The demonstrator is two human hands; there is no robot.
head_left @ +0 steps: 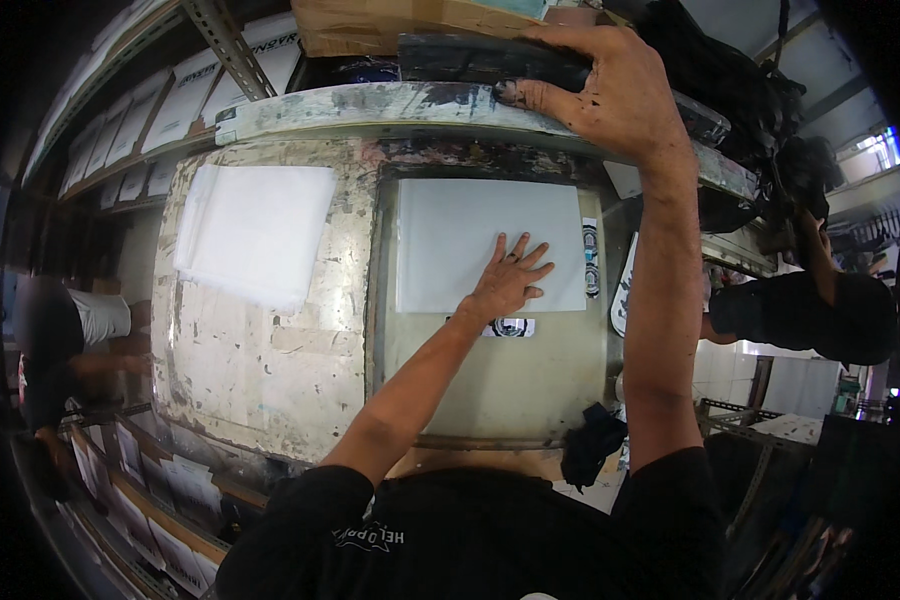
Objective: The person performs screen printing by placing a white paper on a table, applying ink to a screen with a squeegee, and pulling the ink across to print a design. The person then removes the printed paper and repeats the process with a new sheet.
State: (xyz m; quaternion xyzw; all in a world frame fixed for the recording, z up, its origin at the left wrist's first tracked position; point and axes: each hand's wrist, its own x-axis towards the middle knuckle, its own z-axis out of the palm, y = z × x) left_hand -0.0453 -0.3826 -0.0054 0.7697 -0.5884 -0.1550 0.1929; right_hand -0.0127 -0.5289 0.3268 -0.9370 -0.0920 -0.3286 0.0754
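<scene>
My left hand (513, 283) lies flat with fingers spread on a white sheet (440, 240), pressing on its right half. The sheet rests on a pale, worn board. Small printed labels show along its edges: one strip (591, 258) at the right and another (515, 327) below. My right hand (620, 90) is raised at the far side. Its thumb and fingers close round a dark, ink-stained flat bar (460, 62), which looks like a squeegee. The bar stands at a paint-smeared white beam (360, 103); the fingers behind it are partly hidden.
On the paint-flecked table (315, 370) to the left lies a stack of white sheets (255, 230). A cardboard box (390, 25) stands behind the beam. Racks with white packages (170, 105) line the left. A dark cloth (592, 445) hangs at the near right corner. People stand at both sides.
</scene>
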